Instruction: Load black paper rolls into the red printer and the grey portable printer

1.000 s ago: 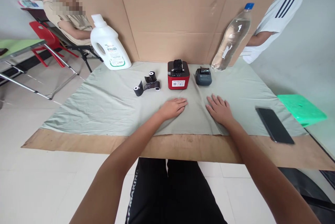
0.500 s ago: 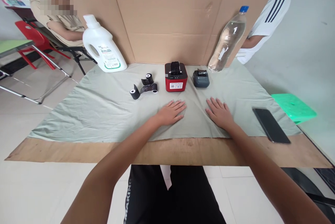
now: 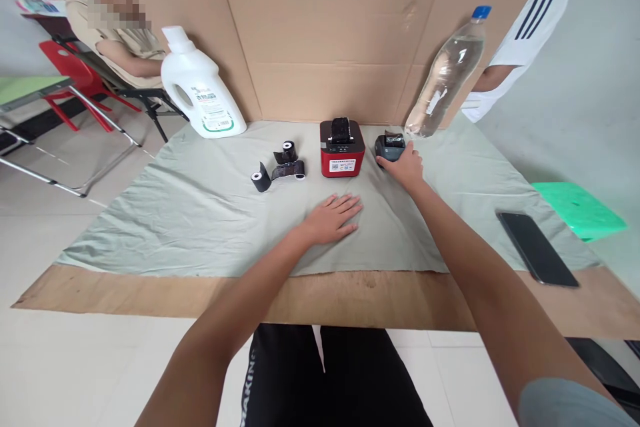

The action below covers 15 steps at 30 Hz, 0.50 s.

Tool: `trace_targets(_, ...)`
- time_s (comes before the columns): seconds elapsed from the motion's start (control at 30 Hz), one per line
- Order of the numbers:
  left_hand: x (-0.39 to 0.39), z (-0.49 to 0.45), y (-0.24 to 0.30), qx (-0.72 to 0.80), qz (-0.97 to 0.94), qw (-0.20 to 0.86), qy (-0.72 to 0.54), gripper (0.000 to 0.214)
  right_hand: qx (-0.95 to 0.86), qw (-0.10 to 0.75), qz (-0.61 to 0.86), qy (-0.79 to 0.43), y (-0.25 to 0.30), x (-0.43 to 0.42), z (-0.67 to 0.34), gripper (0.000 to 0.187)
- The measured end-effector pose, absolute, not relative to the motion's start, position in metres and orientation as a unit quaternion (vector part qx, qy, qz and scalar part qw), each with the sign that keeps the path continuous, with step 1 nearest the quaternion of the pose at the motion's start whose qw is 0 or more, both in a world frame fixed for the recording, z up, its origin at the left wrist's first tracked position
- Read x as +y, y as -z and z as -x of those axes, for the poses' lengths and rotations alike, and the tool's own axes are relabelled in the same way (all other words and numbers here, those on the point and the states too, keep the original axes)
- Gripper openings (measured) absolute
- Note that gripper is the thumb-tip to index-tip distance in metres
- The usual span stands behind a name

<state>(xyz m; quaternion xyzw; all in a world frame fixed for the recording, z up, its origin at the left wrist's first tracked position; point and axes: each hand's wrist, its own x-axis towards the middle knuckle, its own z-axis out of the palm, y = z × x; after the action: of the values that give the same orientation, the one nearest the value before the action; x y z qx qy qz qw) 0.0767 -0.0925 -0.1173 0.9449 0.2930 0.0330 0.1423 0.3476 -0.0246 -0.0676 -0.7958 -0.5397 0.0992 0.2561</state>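
Observation:
My right hand is closed round the sides of a small dark grey portable printer, thumb on the left and fingers on the right. The printer rests on the cloth, with a glossy black strip at its top. My left hand lies flat on the cloth, fingers spread, holding nothing. Just beyond it stands a red and black box-shaped printer with a black strip coming out of the top. Several small black rolls with white cores lie to its left, one partly unrolled.
A white detergent bottle and a clear bottle with a blue cap lean against a cardboard screen at the back. A black phone lies at the right. Two other people are partly visible behind, with a green stool beside the table.
My right hand has moved forward from lying flat on the cloth and taken hold of the small grey printer. My left hand stays in place. The view has shifted slightly.

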Motion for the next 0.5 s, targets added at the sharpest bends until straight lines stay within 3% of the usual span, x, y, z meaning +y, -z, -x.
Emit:
trace_targets(0.2,-0.092,-0.077,0.115,0.297,-0.944,0.143,-0.018,0.066,-0.506,0.303,0.804,-0.077,0.075,-0.010,-0.326,0.108)
trace_targets(0.5,-0.095,-0.072,0.111,0.329,-0.923,0.173,-0.103,0.064,-0.521,0.342,0.778,-0.081,0.090,-0.118,-0.297,0.114)
